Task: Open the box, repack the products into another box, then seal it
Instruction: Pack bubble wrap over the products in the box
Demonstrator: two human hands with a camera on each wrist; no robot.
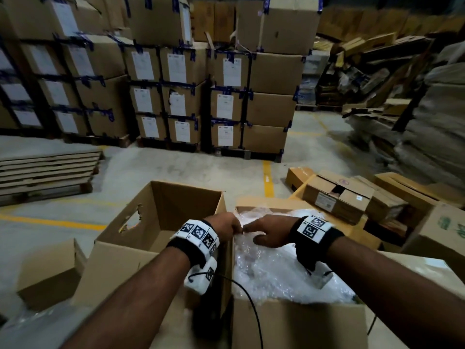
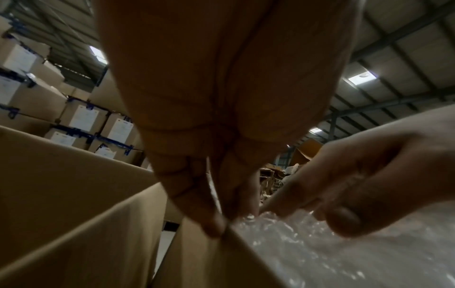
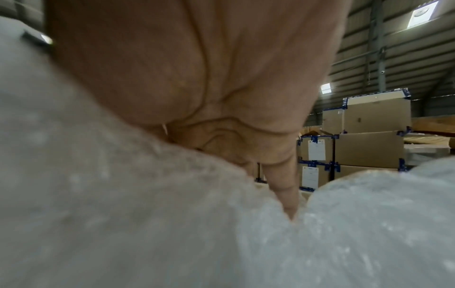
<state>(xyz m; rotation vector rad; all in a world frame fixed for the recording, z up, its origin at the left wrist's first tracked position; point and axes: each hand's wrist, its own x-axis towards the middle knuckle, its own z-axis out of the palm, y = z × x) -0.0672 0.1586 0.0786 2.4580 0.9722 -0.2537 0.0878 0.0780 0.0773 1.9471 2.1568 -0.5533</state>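
Left hand [image 1: 224, 225]: fingers pinching bubble wrap [image 1: 276, 270] at frame centre.
Right hand [image 1: 268, 231]: fingers curled into wrap.
Handling: likely light, soft, slippery; grip bunched edge.

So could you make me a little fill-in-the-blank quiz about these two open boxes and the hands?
1. The right-hand box is filled with ____ wrap.
2. The left-hand box has a torn ____ in its side.
3. The left hand pinches the wrap at the box's ____ edge.

Missing words: bubble; hole; left
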